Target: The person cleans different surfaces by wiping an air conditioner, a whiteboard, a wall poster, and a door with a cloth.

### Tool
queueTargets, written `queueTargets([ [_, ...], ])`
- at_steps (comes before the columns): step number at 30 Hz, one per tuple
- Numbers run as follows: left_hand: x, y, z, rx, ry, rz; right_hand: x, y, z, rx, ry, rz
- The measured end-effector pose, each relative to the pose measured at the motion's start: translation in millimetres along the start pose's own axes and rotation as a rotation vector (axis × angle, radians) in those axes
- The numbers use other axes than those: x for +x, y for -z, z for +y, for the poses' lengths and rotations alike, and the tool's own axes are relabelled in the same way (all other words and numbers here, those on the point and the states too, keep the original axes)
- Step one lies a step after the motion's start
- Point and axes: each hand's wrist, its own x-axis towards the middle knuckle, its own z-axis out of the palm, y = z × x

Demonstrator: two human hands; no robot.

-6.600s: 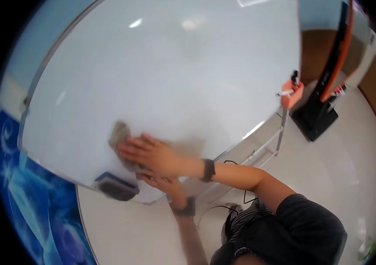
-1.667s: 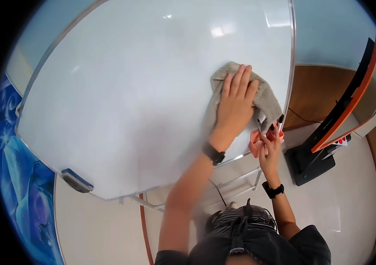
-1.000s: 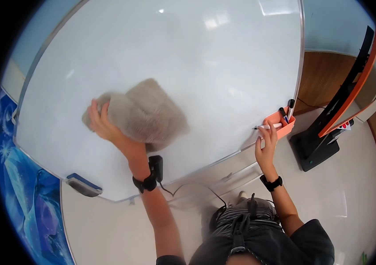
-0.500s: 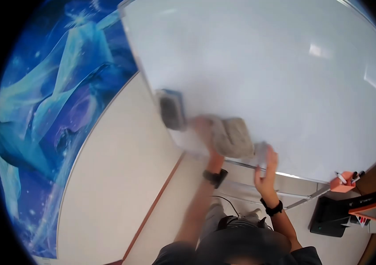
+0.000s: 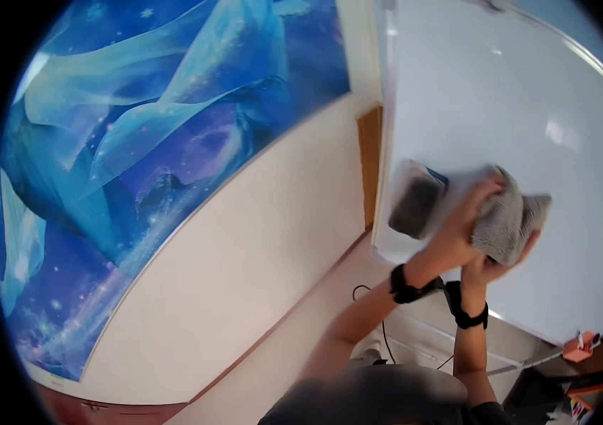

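Indoor room, probably a classroom or meeting room; exact kind not certain. Evidence: large whiteboard (image 5: 585, 142) with metal rim, 1 to 4 o'clock, on a metal stand (image 5: 503, 368). Board eraser (image 5: 416, 205) against its face, near centre towards 3 o'clock. Orange pen cup (image 5: 578, 347) with pens at its lower edge, 4 o'clock. Blue-and-purple wall mural (image 5: 138, 142), 8 to 12 o'clock, above a plain pale wall (image 5: 245, 241) with reddish-brown skirting (image 5: 274, 331).
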Motion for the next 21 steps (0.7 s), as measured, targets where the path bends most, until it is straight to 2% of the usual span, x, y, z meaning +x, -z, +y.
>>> queueTargets([
  [1, -1, -4, -4, -0.061, 0.098, -0.078, 6, 7, 1, -0.333, 0.209, -0.017],
  [2, -8, -11, -15, -0.033, 0.080, -0.081, -1, 20, 14, -0.506, 0.219, -0.068],
  [4, -38, -23, -41, 0.139, 0.012, -0.083, -31, 48, 55, -0.609, 0.171, -0.132],
  [5, -61, -30, -53, 0.280, -0.027, -0.069, -71, 83, 99, -0.497, -0.018, -0.147],
  [6, -88, -38, -67, 0.247, 0.037, -0.016, -110, 119, 143, -0.391, -0.205, -0.139],
  [8, -129, -51, -74, 0.191, 0.152, 0.090, -141, 142, 145, -0.275, -0.615, -0.052],
  [9, -148, -52, -74, 0.178, 0.205, 0.145, -155, 147, 140, -0.229, -0.771, -0.014],
  [11, -190, -53, -86, 0.111, 0.398, 0.109, -179, 142, 132, -0.117, -0.993, -0.020],
  [13, -222, -50, -90, 0.294, 0.369, 0.111, -204, 127, 117, 0.012, -1.168, -0.073],
  [15, -246, -40, -80, 0.354, 0.448, 0.175, -229, 107, 94, 0.123, -1.312, -0.165],
  [19, -278, 28, -45, 0.398, 0.787, 0.213, -273, 65, 37, 0.324, -1.520, -0.372],
  [21, -281, 69, -20, 0.432, 0.860, 0.267, -286, 39, 12, 0.437, -1.543, -0.475],
])
